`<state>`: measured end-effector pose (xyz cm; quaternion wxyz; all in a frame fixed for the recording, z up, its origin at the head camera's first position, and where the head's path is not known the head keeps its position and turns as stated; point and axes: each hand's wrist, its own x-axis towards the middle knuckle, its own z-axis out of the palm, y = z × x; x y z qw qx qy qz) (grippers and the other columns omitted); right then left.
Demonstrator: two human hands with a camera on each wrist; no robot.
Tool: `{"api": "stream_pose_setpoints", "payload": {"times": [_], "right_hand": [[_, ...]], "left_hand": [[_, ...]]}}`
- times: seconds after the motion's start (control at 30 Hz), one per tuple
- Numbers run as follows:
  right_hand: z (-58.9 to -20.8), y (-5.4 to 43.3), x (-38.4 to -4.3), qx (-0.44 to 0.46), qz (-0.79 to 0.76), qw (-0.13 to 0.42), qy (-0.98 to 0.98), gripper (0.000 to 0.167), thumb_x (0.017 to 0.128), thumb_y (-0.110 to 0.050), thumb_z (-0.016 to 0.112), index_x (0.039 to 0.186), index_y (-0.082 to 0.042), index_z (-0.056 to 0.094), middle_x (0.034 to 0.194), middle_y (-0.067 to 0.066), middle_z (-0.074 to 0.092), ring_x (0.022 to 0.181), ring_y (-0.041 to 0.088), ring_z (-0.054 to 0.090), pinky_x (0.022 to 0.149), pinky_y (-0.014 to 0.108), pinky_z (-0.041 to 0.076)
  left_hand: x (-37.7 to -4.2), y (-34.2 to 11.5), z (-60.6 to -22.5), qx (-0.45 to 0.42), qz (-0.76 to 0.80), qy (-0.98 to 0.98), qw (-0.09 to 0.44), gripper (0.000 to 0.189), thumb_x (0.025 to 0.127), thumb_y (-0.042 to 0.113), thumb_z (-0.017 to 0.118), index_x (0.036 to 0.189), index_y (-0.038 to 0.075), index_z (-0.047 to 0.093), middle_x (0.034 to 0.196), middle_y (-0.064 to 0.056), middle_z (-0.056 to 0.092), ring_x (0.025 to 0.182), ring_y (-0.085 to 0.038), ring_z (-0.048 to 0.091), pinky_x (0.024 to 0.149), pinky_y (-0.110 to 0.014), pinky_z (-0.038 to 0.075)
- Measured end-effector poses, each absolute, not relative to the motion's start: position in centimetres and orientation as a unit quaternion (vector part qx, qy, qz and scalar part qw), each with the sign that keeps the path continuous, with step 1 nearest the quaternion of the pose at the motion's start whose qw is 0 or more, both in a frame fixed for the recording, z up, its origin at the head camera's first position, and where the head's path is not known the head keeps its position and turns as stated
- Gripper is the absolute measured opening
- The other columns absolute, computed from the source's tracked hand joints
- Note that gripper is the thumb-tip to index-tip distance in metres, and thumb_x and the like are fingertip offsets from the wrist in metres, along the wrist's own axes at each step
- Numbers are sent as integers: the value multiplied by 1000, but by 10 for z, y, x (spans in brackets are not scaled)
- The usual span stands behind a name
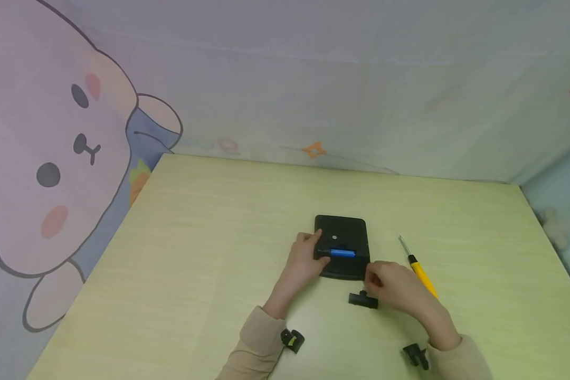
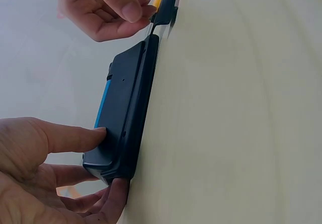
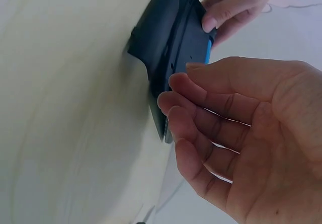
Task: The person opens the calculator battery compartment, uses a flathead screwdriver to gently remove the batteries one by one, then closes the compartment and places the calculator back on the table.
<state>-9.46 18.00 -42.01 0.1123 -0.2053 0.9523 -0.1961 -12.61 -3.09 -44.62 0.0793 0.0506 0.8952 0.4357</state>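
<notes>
A flat black device (image 1: 347,228) lies on the table with a blue battery (image 1: 343,253) showing in a slot across it. My left hand (image 1: 305,258) grips its left edge, thumb on the upper face and fingers around the side, as the left wrist view shows. By the device's lower right corner is my right hand (image 1: 391,285), fingers loosely curled and thumb close to the index fingertip. Nothing shows between those fingertips in the right wrist view (image 3: 236,118). Just below them rests a small black cover piece (image 1: 363,300), with a tab on its upper side.
A yellow-handled screwdriver (image 1: 423,275) lies right of the device, its tip pointing away. Black wrist cameras (image 1: 292,341) sit at both sleeves. The pale table (image 1: 209,211) ends at a cloth backdrop (image 1: 337,95) printed with a cartoon animal.
</notes>
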Motion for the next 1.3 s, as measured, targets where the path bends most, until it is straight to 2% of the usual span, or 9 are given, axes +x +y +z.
{"api": "stream_pose_setpoints", "payload": {"times": [0.37, 0.57, 0.8, 1.03, 1.3], "right_hand": [[-409, 193, -96, -193, -219, 84, 953, 12, 84, -8, 68, 76, -16, 62, 72, -9, 57, 65, 5, 49, 58, 21, 42], [-403, 203, -95, -188, -234, 58, 952, 10, 84, -8, 69, 80, -14, 62, 77, -6, 61, 72, 7, 54, 63, 24, 45], [-398, 212, -94, -148, -241, 59, 957, 4, 85, -9, 68, 86, -9, 64, 82, -1, 65, 77, 13, 58, 68, 31, 48], [-401, 221, -93, -122, -239, 47, 962, 12, 85, -11, 68, 94, -4, 64, 89, 7, 64, 82, 21, 61, 69, 36, 49], [-405, 229, -89, -98, -235, 25, 967, 24, 86, -14, 69, 103, 0, 62, 97, 13, 62, 89, 27, 57, 75, 42, 48]], "left_hand": [[-127, -31, -446, 53, 435, 896, 77, 65, 86, 10, 69, 144, 1, 41, 133, -25, 46, 118, -36, 51, 98, -46, 46], [-127, -30, -445, 51, 434, 896, 81, 65, 86, 10, 69, 145, 1, 40, 134, -24, 45, 118, -35, 51, 98, -45, 46], [-126, -28, -445, 53, 431, 897, 83, 65, 87, 11, 69, 145, 2, 40, 133, -24, 46, 117, -34, 51, 97, -45, 46], [-125, -28, -444, 56, 432, 896, 82, 65, 87, 11, 69, 144, 1, 40, 133, -24, 46, 117, -35, 51, 97, -46, 46], [-125, -28, -445, 54, 434, 896, 83, 65, 86, 10, 69, 144, 1, 40, 133, -24, 46, 116, -34, 51, 96, -45, 47]]}}
